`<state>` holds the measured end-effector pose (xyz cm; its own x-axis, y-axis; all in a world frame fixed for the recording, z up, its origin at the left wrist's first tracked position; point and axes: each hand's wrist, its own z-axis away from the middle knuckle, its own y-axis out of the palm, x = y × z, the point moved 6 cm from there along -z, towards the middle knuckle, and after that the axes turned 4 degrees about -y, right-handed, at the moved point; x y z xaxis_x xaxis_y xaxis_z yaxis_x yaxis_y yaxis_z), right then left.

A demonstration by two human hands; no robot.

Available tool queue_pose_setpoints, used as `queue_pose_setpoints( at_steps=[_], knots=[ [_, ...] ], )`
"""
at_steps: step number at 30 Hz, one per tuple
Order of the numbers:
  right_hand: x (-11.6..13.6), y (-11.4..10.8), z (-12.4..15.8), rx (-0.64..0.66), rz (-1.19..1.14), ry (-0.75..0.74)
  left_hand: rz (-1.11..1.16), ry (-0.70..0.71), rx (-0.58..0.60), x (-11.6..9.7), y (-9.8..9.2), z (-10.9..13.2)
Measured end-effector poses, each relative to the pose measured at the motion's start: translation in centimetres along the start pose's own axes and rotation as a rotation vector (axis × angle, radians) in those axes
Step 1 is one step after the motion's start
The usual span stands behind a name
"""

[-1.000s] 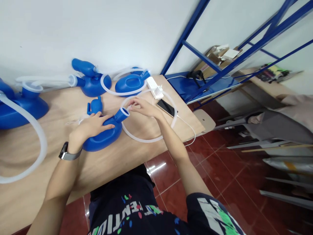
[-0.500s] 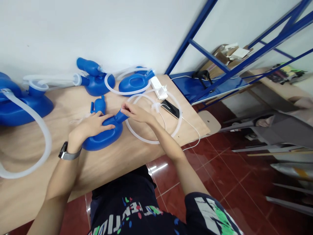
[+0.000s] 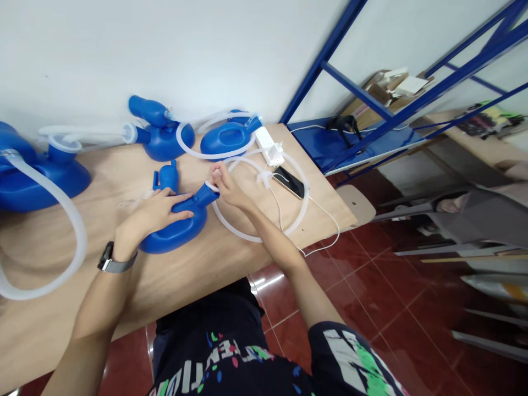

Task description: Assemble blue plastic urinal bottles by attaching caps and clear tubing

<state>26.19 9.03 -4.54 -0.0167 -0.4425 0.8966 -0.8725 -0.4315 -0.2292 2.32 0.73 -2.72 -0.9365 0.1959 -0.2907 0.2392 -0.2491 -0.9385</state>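
Observation:
A blue plastic bottle (image 3: pixel 175 234) with an angled neck lies on the wooden table (image 3: pixel 173 280) in front of me. My left hand (image 3: pixel 152 212) rests on top of it, fingers spread and pressing it down. At the bottle's mouth, my right hand (image 3: pixel 226 187) pinches the end of a translucent white tube (image 3: pixel 297 215). The tube loops in a circle to the right of the bottle. A small blue cap piece (image 3: pixel 167 177) stands just behind my left hand.
Two more blue bottles (image 3: pixel 225 137) with tubes lie by the wall, and a bigger blue one (image 3: pixel 41 176) with a thick hose at the left. A white power strip (image 3: pixel 268 146), a phone (image 3: pixel 291 182) and a cable sit near the table's right edge. Blue shelving (image 3: pixel 371 110) stands to the right.
My right hand moved in from the tube loop to the bottle's mouth, bringing the tube end with it. The left hand stayed on the bottle. The view shifted slightly.

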Motion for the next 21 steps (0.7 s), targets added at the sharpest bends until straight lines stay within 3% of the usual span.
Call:
queue_pose_setpoints(
  at_steps=[4, 7, 10, 15, 21],
  knots=[
    [0.6, -4.0, -0.4, -0.125, -0.098, 0.027, -0.005, 0.041, 0.035, -0.1, 0.1, 0.6],
    [1.1, -6.9, 1.1, -0.217, -0.116, 0.072, -0.083, -0.04, -0.016, -1.4, -0.4, 1.3],
    [0.9, -7.5, 3.8, -0.209, -0.065, 0.168, -0.143, -0.177, -0.083, -3.9, -0.9, 1.8],
    [-0.9, -3.3, 7.9, 0.07, 0.15, 0.23, -0.076, -0.412, -0.167, -7.2, -1.0, 0.6],
    [-3.0, 3.6, 10.5, 0.458, 0.62, 0.027, 0.127, -0.373, -0.418, -8.1, -1.2, -4.5]
  ],
)
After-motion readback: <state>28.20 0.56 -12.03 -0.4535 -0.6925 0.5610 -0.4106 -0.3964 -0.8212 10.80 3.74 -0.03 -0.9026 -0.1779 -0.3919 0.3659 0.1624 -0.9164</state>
